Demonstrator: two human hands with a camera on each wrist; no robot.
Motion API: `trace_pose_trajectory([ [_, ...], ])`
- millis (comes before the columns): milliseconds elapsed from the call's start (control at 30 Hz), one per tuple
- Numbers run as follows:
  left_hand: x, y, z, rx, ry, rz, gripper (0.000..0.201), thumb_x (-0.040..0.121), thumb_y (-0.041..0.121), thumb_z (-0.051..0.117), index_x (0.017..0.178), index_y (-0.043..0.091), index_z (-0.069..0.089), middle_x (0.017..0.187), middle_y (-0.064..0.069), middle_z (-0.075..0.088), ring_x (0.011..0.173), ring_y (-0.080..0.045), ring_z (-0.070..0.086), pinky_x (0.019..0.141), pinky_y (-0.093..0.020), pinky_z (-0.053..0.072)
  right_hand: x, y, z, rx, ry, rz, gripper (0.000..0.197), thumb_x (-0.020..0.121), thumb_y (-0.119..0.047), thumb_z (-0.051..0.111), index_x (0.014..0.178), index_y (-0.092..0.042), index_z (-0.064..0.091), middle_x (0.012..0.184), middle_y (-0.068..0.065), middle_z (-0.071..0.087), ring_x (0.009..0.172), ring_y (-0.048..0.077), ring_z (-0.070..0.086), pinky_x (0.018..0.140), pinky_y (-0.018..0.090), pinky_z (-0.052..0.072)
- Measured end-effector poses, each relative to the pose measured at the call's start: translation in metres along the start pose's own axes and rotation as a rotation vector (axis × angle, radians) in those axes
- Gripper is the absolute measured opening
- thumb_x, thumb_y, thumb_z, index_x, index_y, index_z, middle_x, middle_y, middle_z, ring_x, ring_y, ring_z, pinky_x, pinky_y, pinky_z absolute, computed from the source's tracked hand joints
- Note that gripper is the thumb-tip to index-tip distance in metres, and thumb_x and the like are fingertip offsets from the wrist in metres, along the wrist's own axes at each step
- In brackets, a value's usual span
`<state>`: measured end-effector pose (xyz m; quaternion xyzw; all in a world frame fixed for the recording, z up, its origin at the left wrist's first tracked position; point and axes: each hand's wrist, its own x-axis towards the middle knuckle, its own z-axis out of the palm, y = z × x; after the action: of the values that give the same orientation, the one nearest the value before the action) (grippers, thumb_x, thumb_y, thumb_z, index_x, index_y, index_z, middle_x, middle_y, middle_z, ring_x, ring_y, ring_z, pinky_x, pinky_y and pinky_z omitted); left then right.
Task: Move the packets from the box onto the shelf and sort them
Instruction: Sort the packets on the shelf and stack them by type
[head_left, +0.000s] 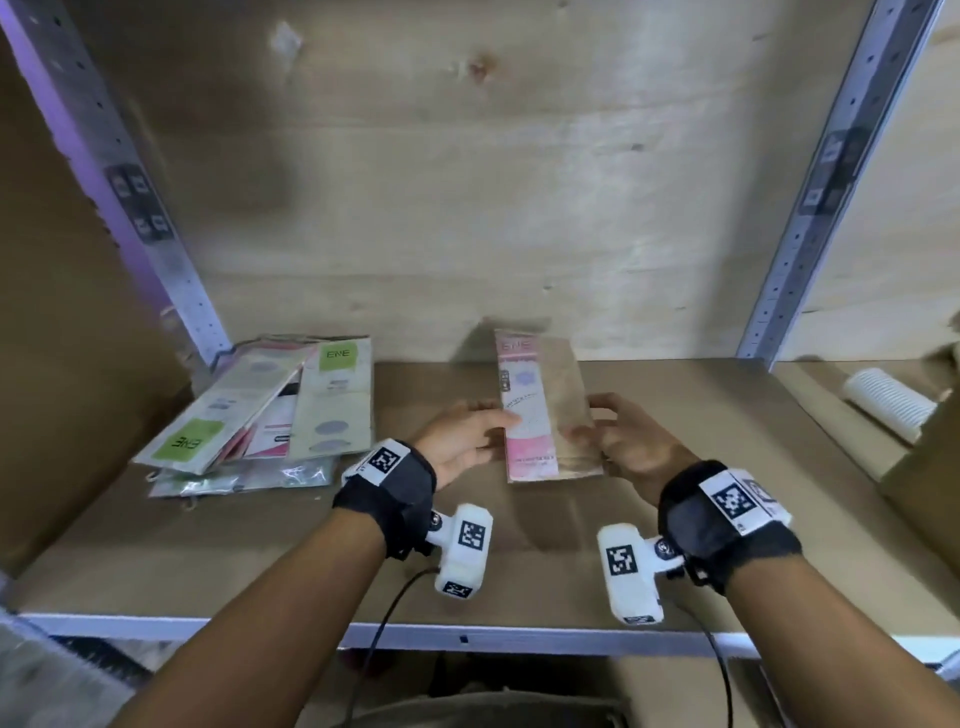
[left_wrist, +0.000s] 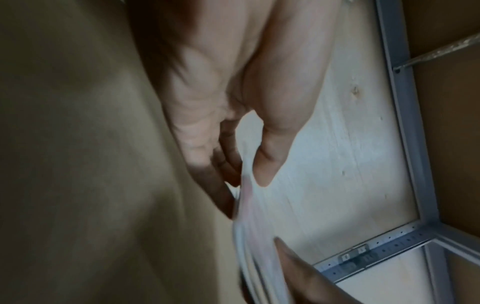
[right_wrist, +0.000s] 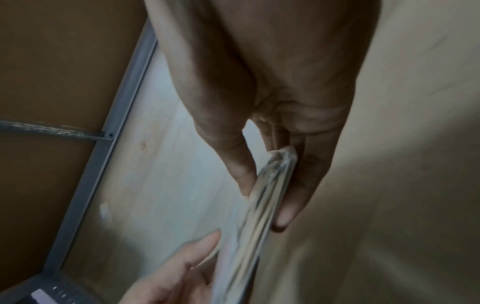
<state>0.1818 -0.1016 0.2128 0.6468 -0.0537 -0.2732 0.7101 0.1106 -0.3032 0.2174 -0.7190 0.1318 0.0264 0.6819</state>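
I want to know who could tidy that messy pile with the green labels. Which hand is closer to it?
Left. The left hand holds the pink packet's left edge, just right of the pile. The right hand grips the packet's far edge, further away.

We see open brown shelf board (head_left: 675, 415) in front of and to the right of our hands. On the left, a loose pile of green- and pink-labelled flat packets (head_left: 270, 415) blocks that corner, hard against the perforated grey metal upright (head_left: 150, 208). At far right, a white ribbed roll (head_left: 885, 402) and a brown cardboard edge (head_left: 930, 457) crowd the end.
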Motion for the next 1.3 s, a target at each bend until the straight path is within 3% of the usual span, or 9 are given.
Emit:
trace_pose_trajectory([
  [100,0.011,0.003,-0.016,0.037,0.125,0.077,0.009,0.093,0.022,0.067,0.102,0.019,0.069,0.106,-0.004,0.076,0.096,-0.019,0.071,0.080,-0.029,0.058,0.002,0.000,-0.015,-0.047,-0.144,-0.025,0.047,0.083,0.001,0.071,0.125,-0.013,0.058,0.106,0.013,0.071,0.079,0.022,0.070,0.056,0.028,0.055],
  [200,0.015,0.008,-0.033,0.010,0.268,0.201,0.011,0.093,0.026,0.067,0.101,0.019,0.072,0.088,0.002,0.075,0.078,-0.014,0.066,0.064,-0.020,0.052,0.004,0.003,-0.023,-0.132,-0.241,-0.026,0.037,0.084,-0.002,0.074,0.119,-0.012,0.066,0.106,0.009,0.074,0.087,0.021,0.070,0.065,0.032,0.058],
  [367,0.010,-0.001,-0.053,0.153,0.365,0.212,0.015,0.091,0.018,0.070,0.102,0.008,0.068,0.091,-0.014,0.067,0.072,-0.020,0.054,0.059,-0.023,0.039,0.006,0.011,-0.038,-0.173,0.017,-0.041,0.038,0.072,-0.019,0.086,0.105,-0.008,0.071,0.099,0.010,0.074,0.077,0.018,0.067,0.057,0.025,0.050],
  [567,-0.003,-0.005,-0.055,0.373,0.320,0.197,0.024,0.091,0.015,0.056,0.067,0.013,0.058,0.067,-0.009,0.063,0.061,-0.021,0.057,0.056,-0.024,0.043,0.006,0.019,-0.038,-0.036,0.142,-0.053,0.038,0.075,-0.016,0.084,0.106,-0.001,0.068,0.090,0.008,0.072,0.073,0.018,0.067,0.058,0.024,0.051],
  [833,-0.009,0.002,-0.043,0.622,0.597,0.425,0.053,0.102,0.049,0.042,0.061,0.015,0.043,0.055,0.001,0.048,0.046,-0.008,0.043,0.041,-0.013,0.028,-0.003,0.019,-0.025,0.136,0.198,-0.094,0.031,0.078,-0.019,0.081,0.104,-0.010,0.067,0.085,0.005,0.066,0.071,0.019,0.061,0.060,0.026,0.050],
  [967,-0.008,-0.001,-0.046,0.606,0.517,0.450,0.050,0.100,0.041,0.051,0.068,0.003,0.057,0.061,-0.007,0.058,0.055,-0.015,0.055,0.057,-0.024,0.041,-0.006,0.016,-0.024,0.287,0.297,-0.085,0.040,0.076,-0.016,0.083,0.110,-0.006,0.064,0.094,0.007,0.070,0.080,0.027,0.065,0.059,0.031,0.056],
  [1067,-0.008,-0.005,-0.047,0.611,0.416,0.464,0.032,0.102,0.030,0.051,0.080,0.007,0.055,0.060,-0.003,0.057,0.050,-0.015,0.053,0.052,-0.024,0.044,-0.006,0.013,-0.022,0.341,0.349,-0.071,0.050,0.078,-0.014,0.081,0.120,0.004,0.062,0.110,0.020,0.071,0.085,0.032,0.067,0.074,0.046,0.061],
  [1167,-0.005,-0.004,-0.051,0.673,0.491,0.492,0.041,0.103,0.033,0.046,0.076,0.004,0.057,0.067,-0.003,0.060,0.055,-0.009,0.051,0.047,-0.010,0.037,-0.004,0.010,-0.017,0.312,0.385,-0.068,0.033,0.079,-0.017,0.081,0.105,-0.001,0.067,0.108,0.023,0.070,0.083,0.032,0.066,0.082,0.054,0.057],
  [1300,-0.004,-0.001,-0.054,0.556,0.528,0.455,0.059,0.098,0.054,0.046,0.064,0.008,0.054,0.059,0.001,0.058,0.052,-0.011,0.050,0.050,-0.016,0.036,-0.001,0.012,-0.014,0.285,0.371,-0.069,0.016,0.082,-0.018,0.079,0.087,-0.011,0.067,0.101,0.020,0.071,0.078,0.030,0.067,0.073,0.044,0.058],
])
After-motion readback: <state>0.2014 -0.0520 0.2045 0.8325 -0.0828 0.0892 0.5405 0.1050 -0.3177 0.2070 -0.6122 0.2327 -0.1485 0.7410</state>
